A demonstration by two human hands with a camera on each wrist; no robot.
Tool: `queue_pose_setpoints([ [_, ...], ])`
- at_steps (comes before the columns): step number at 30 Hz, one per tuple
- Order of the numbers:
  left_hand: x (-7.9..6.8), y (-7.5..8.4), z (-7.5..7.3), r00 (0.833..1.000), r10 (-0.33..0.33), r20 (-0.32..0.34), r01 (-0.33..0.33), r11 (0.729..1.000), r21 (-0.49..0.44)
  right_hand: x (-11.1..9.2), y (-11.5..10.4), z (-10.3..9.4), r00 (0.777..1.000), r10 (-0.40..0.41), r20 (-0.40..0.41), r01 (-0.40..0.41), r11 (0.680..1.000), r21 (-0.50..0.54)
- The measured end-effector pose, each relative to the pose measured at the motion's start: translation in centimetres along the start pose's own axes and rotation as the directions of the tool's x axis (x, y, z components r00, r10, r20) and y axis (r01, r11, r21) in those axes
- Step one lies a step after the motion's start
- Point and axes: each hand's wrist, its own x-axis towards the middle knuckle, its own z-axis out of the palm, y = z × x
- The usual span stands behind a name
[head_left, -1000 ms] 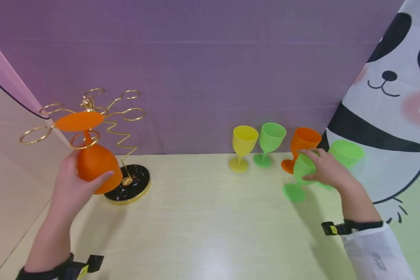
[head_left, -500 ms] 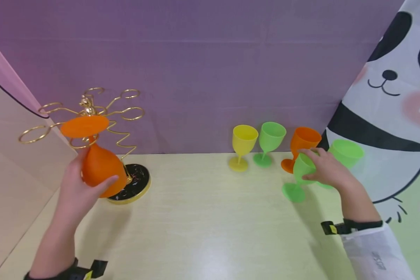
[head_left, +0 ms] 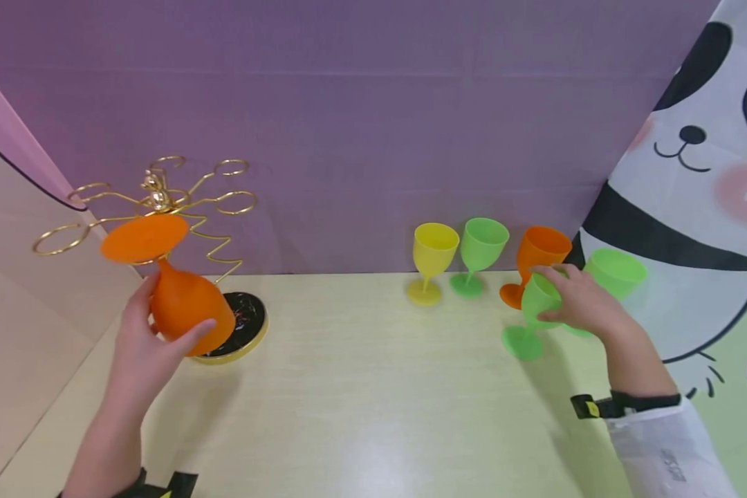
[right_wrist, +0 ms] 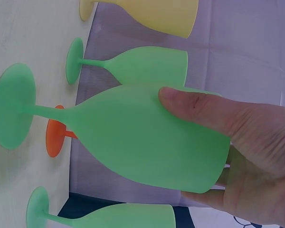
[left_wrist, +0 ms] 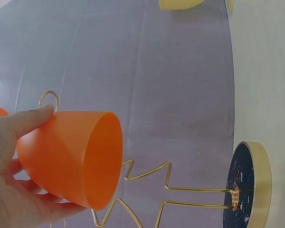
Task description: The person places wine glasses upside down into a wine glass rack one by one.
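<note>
My left hand (head_left: 146,349) grips an orange goblet (head_left: 189,308) by its bowl, upside down with the foot on top. The goblet is in the air in front of a gold wire rack (head_left: 227,200) with ring-ended arms and a round black base (head_left: 249,318). Its foot overlaps one ring in the head view, and I cannot tell whether they touch. In the left wrist view the goblet's open mouth (left_wrist: 104,161) faces the base. On the right, my right hand (head_left: 588,301) holds the bowl of a green goblet (right_wrist: 147,137), which stands upright on the table.
A yellow goblet (head_left: 436,249), a second green goblet (head_left: 484,242) and another orange goblet (head_left: 541,249) stand along the back edge. Another green goblet (head_left: 616,273) is behind my right hand. A purple backdrop (head_left: 348,138) rises behind the table (head_left: 373,401).
My left hand has moved slightly right and nearer to me with the orange goblet; the goblet's foot now sits lower in the head view. My right hand has stayed still.
</note>
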Motion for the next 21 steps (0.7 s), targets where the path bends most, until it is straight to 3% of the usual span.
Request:
queue_pose_setpoints([
  [21, -0.46, -0.71, 0.56, 1.0, -0.025, -0.004, 0.024, 0.999, -0.034, -0.21, -0.37, -0.15, 1.0, 0.0, -0.004, 0.0, 1.0, 0.006],
])
